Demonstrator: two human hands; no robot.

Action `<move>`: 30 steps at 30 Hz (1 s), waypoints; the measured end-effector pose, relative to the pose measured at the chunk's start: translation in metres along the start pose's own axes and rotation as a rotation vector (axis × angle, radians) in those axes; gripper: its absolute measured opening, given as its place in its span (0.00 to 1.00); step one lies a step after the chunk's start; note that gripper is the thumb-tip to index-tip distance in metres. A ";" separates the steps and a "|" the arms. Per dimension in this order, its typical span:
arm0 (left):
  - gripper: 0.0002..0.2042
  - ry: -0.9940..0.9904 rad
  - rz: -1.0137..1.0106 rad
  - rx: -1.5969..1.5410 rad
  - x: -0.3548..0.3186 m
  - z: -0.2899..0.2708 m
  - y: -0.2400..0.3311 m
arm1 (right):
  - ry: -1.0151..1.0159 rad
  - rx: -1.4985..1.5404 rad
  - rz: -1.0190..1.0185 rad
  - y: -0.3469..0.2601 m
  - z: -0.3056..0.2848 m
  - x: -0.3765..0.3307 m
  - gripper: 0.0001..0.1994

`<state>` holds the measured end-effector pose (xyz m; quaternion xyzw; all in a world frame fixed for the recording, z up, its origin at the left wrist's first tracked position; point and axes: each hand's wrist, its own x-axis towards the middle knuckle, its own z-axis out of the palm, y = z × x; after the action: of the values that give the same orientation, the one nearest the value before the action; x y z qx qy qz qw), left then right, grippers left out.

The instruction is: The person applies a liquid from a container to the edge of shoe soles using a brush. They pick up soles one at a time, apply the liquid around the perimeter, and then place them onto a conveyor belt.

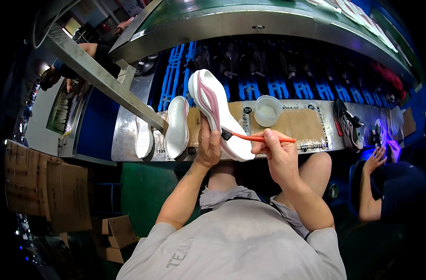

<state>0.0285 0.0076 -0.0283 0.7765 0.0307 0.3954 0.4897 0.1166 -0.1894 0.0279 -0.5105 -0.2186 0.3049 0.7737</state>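
Observation:
My left hand [208, 145] is closed around the side of a white and pink shoe sole [214, 95], holding it up at a slant above the bench edge. Between the fingers of my right hand [282, 157] is a brush [259, 138] with a thin red handle. Its dark bristles touch the side wall of the sole, close to my left fingertips. Two more white soles, one in full view [177, 127] and one partly behind a metal post [144, 139], lie on the bench to the left. A translucent cup [269, 112] with whitish contents stands just beyond my right hand.
Brown cardboard [294, 126] covers part of the metal bench [124, 140]. Behind it runs a blue-slatted conveyor [278, 88] carrying dark shoes, under a metal shelf [231, 28]. A slanted metal post [105, 77] stands left. A co-worker's hands [376, 158] work at the right, near a dark shoe [347, 123].

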 end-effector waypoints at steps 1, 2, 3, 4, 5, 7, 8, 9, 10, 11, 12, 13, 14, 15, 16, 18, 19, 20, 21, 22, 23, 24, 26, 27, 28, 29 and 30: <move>0.34 -0.007 -0.045 -0.046 -0.002 -0.002 -0.004 | -0.018 0.022 0.010 0.001 -0.003 0.003 0.20; 0.34 -0.028 -0.148 -0.175 -0.006 -0.004 -0.012 | -0.034 0.017 0.000 0.005 -0.007 0.006 0.20; 0.33 -0.076 -0.319 -0.428 -0.012 -0.006 -0.023 | 0.023 0.020 0.001 0.009 -0.012 0.008 0.20; 0.33 -0.080 -0.505 -0.659 -0.017 -0.011 -0.030 | 0.069 0.021 0.002 0.012 -0.019 0.011 0.20; 0.32 -0.033 -0.604 -0.815 -0.023 -0.010 -0.037 | 0.096 0.014 -0.002 0.015 -0.027 0.012 0.19; 0.32 -0.040 -0.862 -0.917 -0.038 -0.024 -0.035 | 0.134 -0.012 0.000 0.021 -0.044 0.010 0.19; 0.30 0.031 -0.893 -0.996 -0.057 -0.027 -0.041 | 0.159 -0.019 0.000 0.023 -0.053 0.009 0.19; 0.30 0.029 -0.925 -0.977 -0.069 -0.034 -0.047 | 0.145 -0.026 -0.014 0.024 -0.061 0.011 0.19; 0.33 0.020 -0.958 -0.789 -0.074 -0.040 -0.036 | 0.177 -0.011 -0.029 0.025 -0.067 0.009 0.18; 0.34 -0.010 -0.977 -0.641 -0.078 -0.046 -0.028 | 0.211 0.005 -0.042 0.027 -0.075 0.008 0.18; 0.34 -0.032 -0.991 -0.492 -0.081 -0.053 -0.021 | 0.199 0.004 -0.045 0.031 -0.085 0.008 0.18; 0.33 -0.064 -0.903 -0.506 -0.078 -0.060 -0.018 | 0.233 0.032 -0.064 0.037 -0.096 0.009 0.17; 0.33 -0.098 -0.815 -0.518 -0.073 -0.066 -0.015 | 0.268 0.060 -0.081 0.041 -0.107 0.009 0.17; 0.31 -0.169 -0.873 -0.555 -0.045 -0.070 0.015 | 0.324 0.080 -0.067 0.043 -0.117 0.007 0.17; 0.31 -0.235 -0.844 -0.580 -0.024 -0.078 0.030 | 0.317 0.080 -0.069 0.046 -0.126 0.006 0.17; 0.31 -0.320 -0.709 -0.585 0.024 -0.092 0.054 | 0.381 0.101 -0.069 0.051 -0.140 0.004 0.17; 0.32 -0.295 -0.545 -0.597 0.051 -0.099 0.052 | 0.393 0.117 -0.061 0.052 -0.143 0.001 0.17; 0.32 -0.276 -0.380 -0.613 0.087 -0.105 0.046 | 0.390 0.119 -0.063 0.053 -0.146 -0.003 0.17; 0.32 -0.356 -0.275 -0.641 0.140 -0.110 0.049 | 0.392 0.113 -0.061 0.053 -0.148 -0.007 0.17; 0.31 -0.309 -0.171 -0.558 0.188 -0.107 0.058 | 0.404 0.102 -0.061 0.054 -0.152 -0.011 0.17; 0.27 -0.319 -0.003 -0.464 0.230 -0.119 0.051 | 0.399 0.095 -0.059 0.055 -0.150 -0.013 0.17; 0.23 -0.195 -0.049 -0.496 0.282 -0.129 0.039 | 0.388 0.099 -0.058 0.056 -0.147 -0.015 0.17; 0.19 0.149 -0.243 -0.614 0.371 -0.128 0.023 | 0.371 0.084 -0.036 0.056 -0.145 -0.019 0.17; 0.20 0.306 -0.355 -0.639 0.395 -0.122 0.024 | 0.371 0.083 -0.033 0.055 -0.145 -0.022 0.17; 0.20 0.362 -0.396 -0.609 0.405 -0.121 0.020 | 0.369 0.074 -0.046 0.054 -0.143 -0.024 0.17; 0.20 0.371 -0.394 -0.572 0.405 -0.124 0.012 | 0.363 0.065 -0.058 0.053 -0.142 -0.026 0.17; 0.20 0.374 -0.397 -0.538 0.403 -0.123 0.007 | 0.365 0.065 -0.053 0.052 -0.143 -0.027 0.17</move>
<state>0.2233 0.2697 0.2380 0.5135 0.1644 0.4218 0.7289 0.1770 -0.2868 -0.0759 -0.5261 -0.0781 0.1938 0.8243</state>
